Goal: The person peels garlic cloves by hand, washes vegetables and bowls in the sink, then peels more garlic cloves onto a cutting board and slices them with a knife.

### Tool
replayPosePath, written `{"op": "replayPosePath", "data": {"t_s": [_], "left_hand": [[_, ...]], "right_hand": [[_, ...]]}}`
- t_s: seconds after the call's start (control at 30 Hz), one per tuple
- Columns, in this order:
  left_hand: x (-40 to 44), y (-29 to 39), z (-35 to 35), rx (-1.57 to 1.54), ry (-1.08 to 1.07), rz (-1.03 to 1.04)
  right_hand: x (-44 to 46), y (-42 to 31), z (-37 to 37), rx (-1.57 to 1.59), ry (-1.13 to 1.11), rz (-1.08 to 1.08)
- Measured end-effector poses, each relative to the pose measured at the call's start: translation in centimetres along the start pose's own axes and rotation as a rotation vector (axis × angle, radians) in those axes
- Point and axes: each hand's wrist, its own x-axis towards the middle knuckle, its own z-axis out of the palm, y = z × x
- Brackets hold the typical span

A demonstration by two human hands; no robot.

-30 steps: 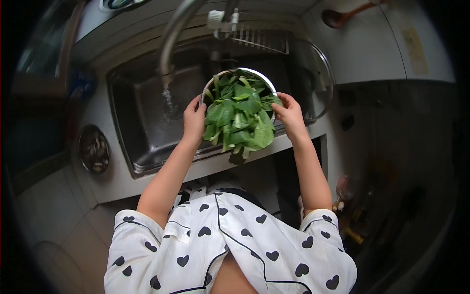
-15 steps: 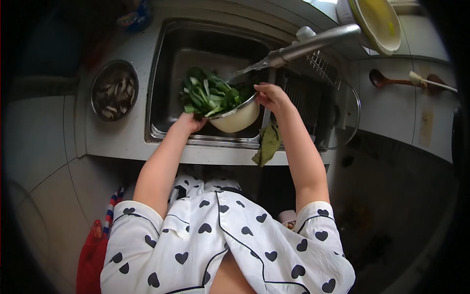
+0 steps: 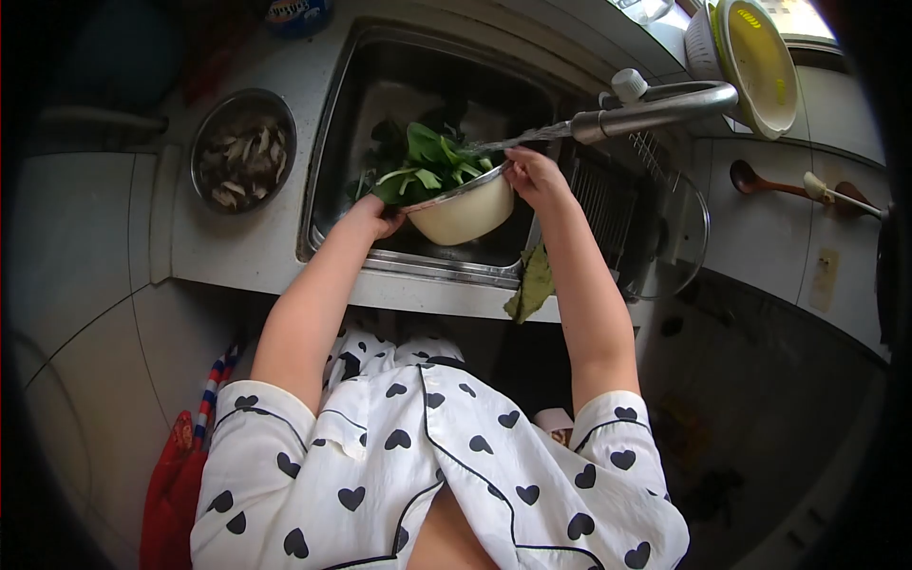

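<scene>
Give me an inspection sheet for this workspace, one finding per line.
Surface: pale counter around a metal sink.
Job's things: pot of greens, tilted over the sink; tap running toward the greens.
Clutter: bowl of pale pieces, left; green piece over the front edge, material unclear.
Hands: left hand and right hand grip the pot's opposite sides.
Cables: nothing seen.
Surroundings: wooden spoon against tiles, right.

Pot [image 3: 463, 217]: round, cream outer wall, smooth, shiny rim; tilted, mouth turned toward the far side of the sink [image 3: 361, 103], body over its near part; contact with the sink floor cannot be told. Leafy greens [image 3: 426, 152]: broad green leaves, pale stems, heaped at the mouth; other, darker leaves [image 3: 387, 133] lie in the sink beyond the pot
</scene>
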Motion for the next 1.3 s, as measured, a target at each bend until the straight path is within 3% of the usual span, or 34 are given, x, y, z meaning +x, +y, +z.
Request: {"op": "replayPosePath", "data": {"t_s": [0.07,0.17,0.33,0.4,0.47,0.63,0.8,0.87,1.07,1.3], "left_hand": [[2.3,0.2,-1.4,0.007,0.044,-0.119],[-0.2,-0.4,0.4,0.030,0.027,-0.060],[-2.7,0.1,2.6,-0.006,-0.070,0.062],[-3.7,-0.3,2.4,0.080,0.015,0.046],[-2.4,0.2,1.4,0.038,0.068,-0.033],[-4.7,1.1,3.3,0.110,-0.142,0.191],[-2.0,0.9,0.4,0.083,0.019,0.052],[-4.5,0.0,1.9,0.176,-0.025,0.182],[-7.5,1.2,4.3,0.441,-0.078,0.427],[-4.9,0.1,8.0,0.600,-0.246,0.482]], "right_hand": [[2.1,1.1,-2.0,-0.014,0.034,0.132],[2.1,0.8,-3.0,-0.038,0.058,0.111],[-1.7,-1.0,-0.8,0.058,0.009,-0.103],[1.2,0.7,-3.4,-0.048,-0.115,0.028],[0.8,1.0,-3.3,-0.062,0.033,0.168],[-2.7,-1.0,-1.6,0.062,-0.064,-0.090],[0.5,1.7,-4.1,-0.072,-0.031,0.119],[-1.5,1.2,-3.2,-0.005,-0.088,-0.030],[-4.6,-0.1,-1.5,-0.124,-0.103,-0.095],[-8.5,-2.2,-1.1,-0.322,-0.059,-0.447]]}}
